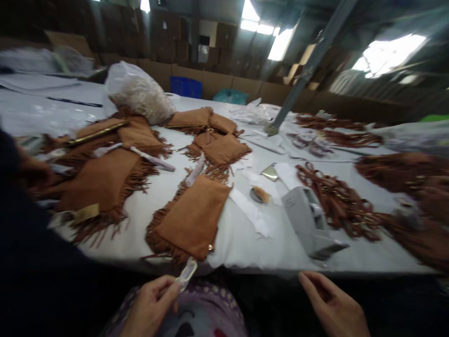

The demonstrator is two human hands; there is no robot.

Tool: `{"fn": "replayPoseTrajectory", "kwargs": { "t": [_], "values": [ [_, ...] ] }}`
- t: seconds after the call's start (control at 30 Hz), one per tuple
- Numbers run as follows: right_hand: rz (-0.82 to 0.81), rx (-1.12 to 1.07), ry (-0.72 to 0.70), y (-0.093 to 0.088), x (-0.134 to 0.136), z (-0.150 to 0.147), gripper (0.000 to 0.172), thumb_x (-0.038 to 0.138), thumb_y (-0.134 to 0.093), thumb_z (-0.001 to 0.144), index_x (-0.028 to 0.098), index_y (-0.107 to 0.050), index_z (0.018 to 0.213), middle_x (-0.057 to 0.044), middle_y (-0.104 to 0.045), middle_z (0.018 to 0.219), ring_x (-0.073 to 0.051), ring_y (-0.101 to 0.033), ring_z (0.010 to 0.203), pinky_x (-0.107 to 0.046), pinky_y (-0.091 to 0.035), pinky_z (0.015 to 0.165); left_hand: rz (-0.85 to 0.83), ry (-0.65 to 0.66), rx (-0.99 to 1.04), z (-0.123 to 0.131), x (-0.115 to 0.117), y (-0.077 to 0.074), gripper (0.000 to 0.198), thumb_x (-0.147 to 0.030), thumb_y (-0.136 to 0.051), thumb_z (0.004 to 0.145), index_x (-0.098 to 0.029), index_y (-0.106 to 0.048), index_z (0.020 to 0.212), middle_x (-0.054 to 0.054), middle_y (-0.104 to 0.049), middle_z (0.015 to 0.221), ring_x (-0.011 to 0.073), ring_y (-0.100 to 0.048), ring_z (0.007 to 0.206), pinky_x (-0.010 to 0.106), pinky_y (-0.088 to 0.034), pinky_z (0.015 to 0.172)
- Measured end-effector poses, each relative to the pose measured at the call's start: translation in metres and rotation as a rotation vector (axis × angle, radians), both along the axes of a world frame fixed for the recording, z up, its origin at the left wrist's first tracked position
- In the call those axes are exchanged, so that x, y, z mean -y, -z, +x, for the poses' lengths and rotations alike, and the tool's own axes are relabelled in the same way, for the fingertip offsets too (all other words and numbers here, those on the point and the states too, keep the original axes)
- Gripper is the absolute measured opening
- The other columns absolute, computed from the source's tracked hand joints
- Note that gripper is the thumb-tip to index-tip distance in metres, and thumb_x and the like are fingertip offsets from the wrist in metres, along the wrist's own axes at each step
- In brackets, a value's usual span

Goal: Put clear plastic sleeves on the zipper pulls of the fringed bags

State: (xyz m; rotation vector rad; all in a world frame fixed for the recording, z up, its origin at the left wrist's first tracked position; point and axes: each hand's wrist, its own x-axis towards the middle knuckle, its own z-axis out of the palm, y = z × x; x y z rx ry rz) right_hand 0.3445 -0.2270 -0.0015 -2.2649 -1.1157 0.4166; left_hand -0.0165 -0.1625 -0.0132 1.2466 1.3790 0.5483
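Note:
My left hand [150, 306] is low at the table's near edge, fingers pinched on a small clear plastic piece [187, 272]. Just above it lies a tan suede fringed pouch [191, 217] on the white table [238, 243]. My right hand [333, 306] hovers to the right below the table edge, fingers loosely curled and apart, holding nothing. A grey box-shaped tool [308, 220] sits on the table above my right hand.
More fringed pouches [105, 178] lie at the left and centre back [213, 140]. Brown straps [336, 201] pile at the right. A clear plastic bag [138, 91] stands behind. A slanted metal post [298, 89] rises mid-table. A dark sleeve [31, 243] fills the left.

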Motion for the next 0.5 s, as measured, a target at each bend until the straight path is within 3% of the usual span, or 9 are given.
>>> {"fn": "replayPoseTrajectory", "kwargs": {
  "t": [0.1,0.2,0.33,0.5],
  "values": [
    [0.027,-0.16,-0.456,-0.009,-0.018,-0.071,0.024,0.045,-0.062,0.073,0.023,-0.07,0.076,-0.001,-0.067,0.066,-0.015,-0.058,0.054,-0.022,-0.046,0.053,-0.002,0.012,-0.014,-0.006,-0.002,0.003,0.042,-0.053,-0.048,0.082,-0.016,-0.061,0.067,-0.002,-0.055,0.057,0.0134,-0.052,0.058,0.021,-0.036,0.056],
    [0.048,-0.352,-0.699,-0.025,-0.033,-0.136,0.024,0.04,-0.056,0.082,0.021,-0.069,0.076,-0.001,-0.062,0.064,-0.013,-0.055,0.057,-0.021,-0.043,0.054,0.059,-0.003,-0.054,-0.006,0.0,0.0,0.036,-0.043,-0.047,0.085,-0.016,-0.062,0.068,-0.001,-0.056,0.058,0.0134,-0.053,0.059,0.021,-0.036,0.057],
    [-0.008,-0.709,-0.734,-0.023,-0.052,-0.186,0.03,0.041,-0.053,0.085,0.016,-0.066,0.075,0.0,-0.059,0.066,-0.011,-0.049,0.057,-0.02,-0.04,0.054,0.14,0.022,-0.067,-0.004,0.004,-0.001,0.03,-0.037,-0.046,0.086,-0.017,-0.065,0.073,-0.001,-0.058,0.061,0.0136,-0.053,0.061,0.021,-0.036,0.059],
    [-0.09,-0.769,-0.648,0.016,-0.067,-0.203,0.036,0.044,-0.059,0.079,0.012,-0.063,0.064,0.001,-0.051,0.058,-0.01,-0.043,0.056,-0.02,-0.034,0.051,0.176,0.049,-0.09,-0.005,0.004,0.003,0.026,-0.033,-0.045,0.086,-0.019,-0.066,0.079,-0.001,-0.06,0.066,0.014,-0.054,0.064,0.021,-0.036,0.059]
  ]
}}
